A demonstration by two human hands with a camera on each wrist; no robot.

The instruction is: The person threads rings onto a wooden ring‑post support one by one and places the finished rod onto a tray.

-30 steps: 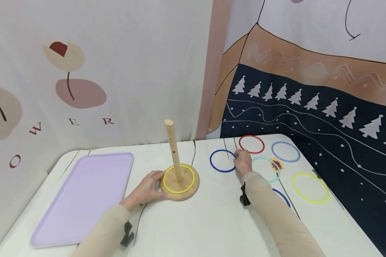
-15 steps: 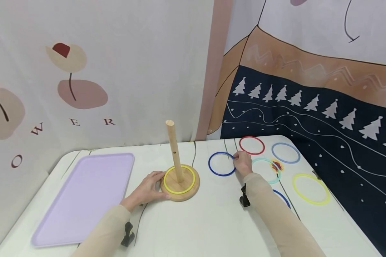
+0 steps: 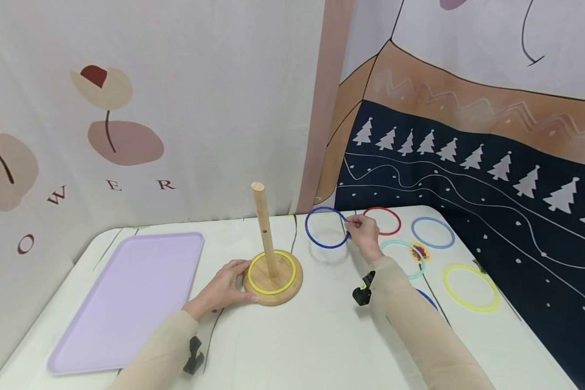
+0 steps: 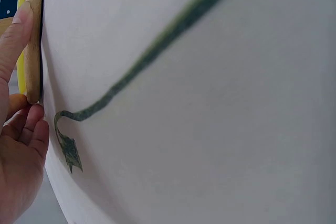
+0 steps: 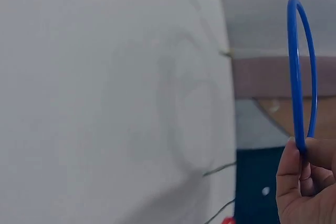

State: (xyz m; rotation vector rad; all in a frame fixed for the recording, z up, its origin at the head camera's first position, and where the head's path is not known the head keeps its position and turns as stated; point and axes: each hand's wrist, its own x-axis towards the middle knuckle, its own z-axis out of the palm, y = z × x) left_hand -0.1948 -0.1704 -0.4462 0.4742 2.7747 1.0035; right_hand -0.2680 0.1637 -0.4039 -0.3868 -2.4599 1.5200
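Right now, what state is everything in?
Left hand: gripping wooden stand
Right hand: pinching blue ring
Wooden stand: upright
Blue ring: raised
Second blue ring: partly hidden
Yellow ring: around the peg
Second yellow ring: flat
Red ring: flat
Light-blue ring: flat
Turquoise ring: flat
Tray: flat

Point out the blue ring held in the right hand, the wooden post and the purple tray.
Held blue ring [image 5: 296,77]: right wrist view, nearer side of hoop.
Wooden post [image 3: 266,244]: head view, mid-shaft.
Purple tray [image 3: 127,303]: head view, bare base.

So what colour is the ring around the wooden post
Yellow. The ring around the wooden post shows best in the head view.
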